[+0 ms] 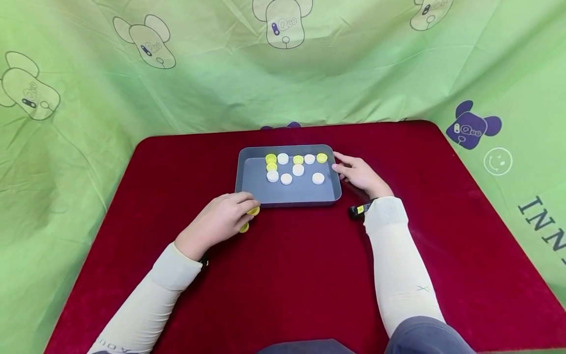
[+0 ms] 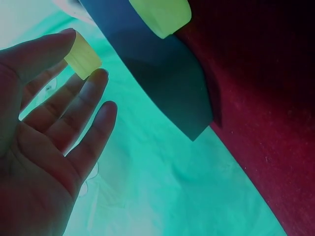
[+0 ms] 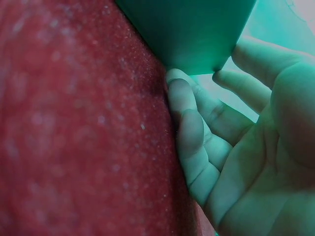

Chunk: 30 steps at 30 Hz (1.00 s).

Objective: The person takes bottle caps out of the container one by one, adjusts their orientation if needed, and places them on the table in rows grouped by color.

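Observation:
My left hand (image 1: 223,219) pinches a yellow bottle cap (image 2: 83,55) between thumb and fingertips, just off the near left corner of a shallow grey tray (image 1: 296,199). A second yellow bottle cap (image 1: 244,227) lies on the cloth beneath that hand, partly hidden by its fingers. Inside the tray sit several white caps (image 1: 318,178) and several yellow caps (image 1: 321,158), mostly toward the back. My right hand (image 1: 360,174) rests against the tray's right end, thumb and forefinger touching the outer wall (image 3: 192,39). Its other fingers bend loosely near the cloth.
A dark red cloth (image 1: 292,275) covers the table under the tray and both arms. Green printed fabric (image 1: 212,93) hangs around the back and sides. A black wrist device (image 1: 359,211) shows below the right hand.

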### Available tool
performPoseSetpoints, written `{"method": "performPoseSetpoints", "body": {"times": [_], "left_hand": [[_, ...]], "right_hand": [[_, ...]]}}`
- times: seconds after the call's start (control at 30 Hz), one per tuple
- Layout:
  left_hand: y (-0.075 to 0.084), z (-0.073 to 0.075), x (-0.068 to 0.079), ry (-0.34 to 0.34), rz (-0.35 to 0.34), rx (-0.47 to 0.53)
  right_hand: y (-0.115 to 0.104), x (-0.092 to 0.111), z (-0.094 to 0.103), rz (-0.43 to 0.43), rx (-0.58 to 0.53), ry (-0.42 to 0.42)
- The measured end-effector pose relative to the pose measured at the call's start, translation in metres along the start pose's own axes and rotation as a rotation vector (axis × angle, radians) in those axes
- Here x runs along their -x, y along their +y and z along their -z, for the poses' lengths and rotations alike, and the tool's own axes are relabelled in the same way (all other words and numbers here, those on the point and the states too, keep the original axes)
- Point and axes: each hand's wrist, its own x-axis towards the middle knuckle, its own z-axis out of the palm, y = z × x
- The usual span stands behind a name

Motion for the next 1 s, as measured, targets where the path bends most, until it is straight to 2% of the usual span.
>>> {"method": "performPoseSetpoints", "body": {"times": [0.57,1.0], "left_hand": [[0.003,-0.014,0.003,0.000,-0.031,0.018],[0.003,-0.017,0.002,-0.027,-0.014,0.044]], "right_hand": [[0.002,-0.001,-0.001,0.001,0.009,-0.011],[0.002,-0.003,0.001,0.002,0.001,-0.009]]}}
